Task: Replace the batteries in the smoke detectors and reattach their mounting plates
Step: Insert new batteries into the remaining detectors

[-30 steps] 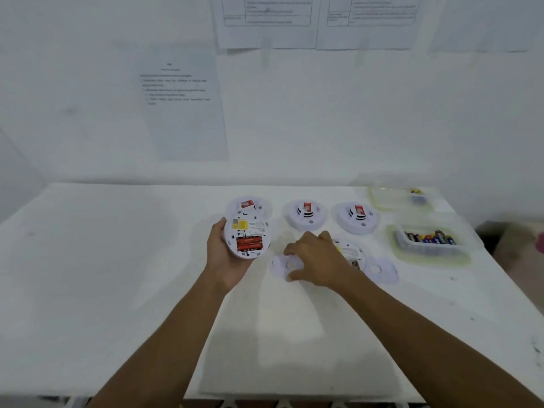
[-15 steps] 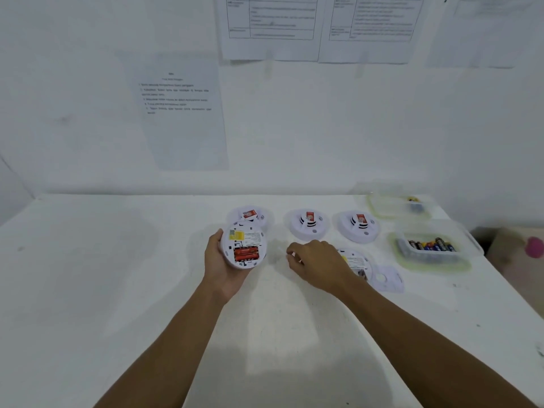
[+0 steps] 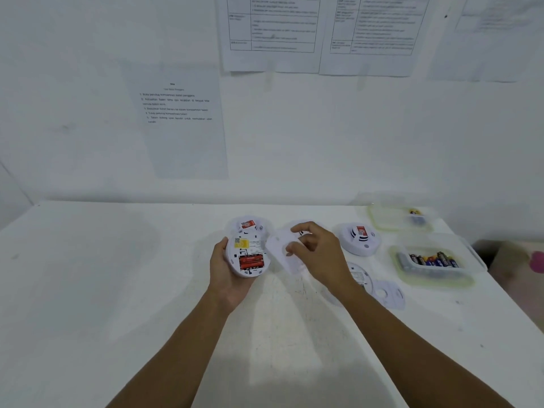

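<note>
Smoke detector (image 3: 248,256) lies back-up, gripped in the left hand (image 3: 226,272). The right hand (image 3: 321,254) pinches the mounting plate (image 3: 282,254): seat it flat, tabs aligned, then twist.

Unreadably blurred: print on white paper wall sheets (image 3: 179,113), yellow square sticker (image 3: 242,242) on the white round smoke detector (image 3: 248,253)

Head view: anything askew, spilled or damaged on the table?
Nothing spilled or broken. Only loose parts: one smoke detector lies back-up near the battery tub, a mounting plate loose beside it. The batteries sit inside the tub.
</note>
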A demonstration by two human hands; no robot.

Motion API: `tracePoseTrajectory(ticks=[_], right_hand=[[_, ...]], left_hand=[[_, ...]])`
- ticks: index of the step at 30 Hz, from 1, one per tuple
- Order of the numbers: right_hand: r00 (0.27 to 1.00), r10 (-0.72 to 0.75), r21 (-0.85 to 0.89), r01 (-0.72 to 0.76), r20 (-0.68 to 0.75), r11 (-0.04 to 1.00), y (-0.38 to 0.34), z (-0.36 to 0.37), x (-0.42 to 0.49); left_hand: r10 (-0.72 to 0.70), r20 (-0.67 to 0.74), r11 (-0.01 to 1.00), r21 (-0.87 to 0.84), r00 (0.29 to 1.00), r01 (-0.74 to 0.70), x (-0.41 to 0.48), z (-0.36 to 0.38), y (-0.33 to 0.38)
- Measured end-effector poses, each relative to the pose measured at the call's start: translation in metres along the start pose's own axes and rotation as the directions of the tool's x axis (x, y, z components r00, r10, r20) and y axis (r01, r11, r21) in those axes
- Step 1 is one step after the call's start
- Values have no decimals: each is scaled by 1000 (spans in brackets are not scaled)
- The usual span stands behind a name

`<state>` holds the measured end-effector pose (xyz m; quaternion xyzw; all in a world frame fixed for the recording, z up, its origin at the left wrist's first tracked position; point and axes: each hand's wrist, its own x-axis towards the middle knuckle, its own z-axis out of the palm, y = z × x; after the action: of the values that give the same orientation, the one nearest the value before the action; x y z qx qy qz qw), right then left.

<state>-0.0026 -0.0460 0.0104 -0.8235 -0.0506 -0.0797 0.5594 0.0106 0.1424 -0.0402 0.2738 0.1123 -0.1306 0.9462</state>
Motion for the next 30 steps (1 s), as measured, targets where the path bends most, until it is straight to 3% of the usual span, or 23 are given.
tracePoseTrajectory(ticks=[3, 5, 7, 10, 17, 26, 30], right_hand=[[999, 44, 165, -41, -16, 985, -11, 9, -3], [997, 52, 181, -41, -57, 983, -13, 19, -5], [989, -8, 84, 21, -151, 996, -8, 31, -9], [956, -208, -208, 165, -205, 964, 6, 46, -15], [945, -262, -439, 153, -198, 885, 8, 61, -30], [961, -226, -435, 138, -158, 890, 3, 60, -31], [956, -174, -374, 76, -236, 924, -3, 63, -33]], left_hand=[[15, 40, 1000, -5, 999, -15, 0, 12, -13], [7, 63, 1000, 3, 998, -7, -1, 20, -20], [-7, 82, 1000, -6, 997, 7, -4, 25, -24], [-14, 65, 1000, -15, 998, 15, -5, 27, -24], [-49, -10, 998, 31, 999, 49, -9, 25, -27], [-1, -23, 997, 79, 1000, 2, -11, 21, -29], [34, 4, 991, 129, 999, -34, -12, 20, -32]])
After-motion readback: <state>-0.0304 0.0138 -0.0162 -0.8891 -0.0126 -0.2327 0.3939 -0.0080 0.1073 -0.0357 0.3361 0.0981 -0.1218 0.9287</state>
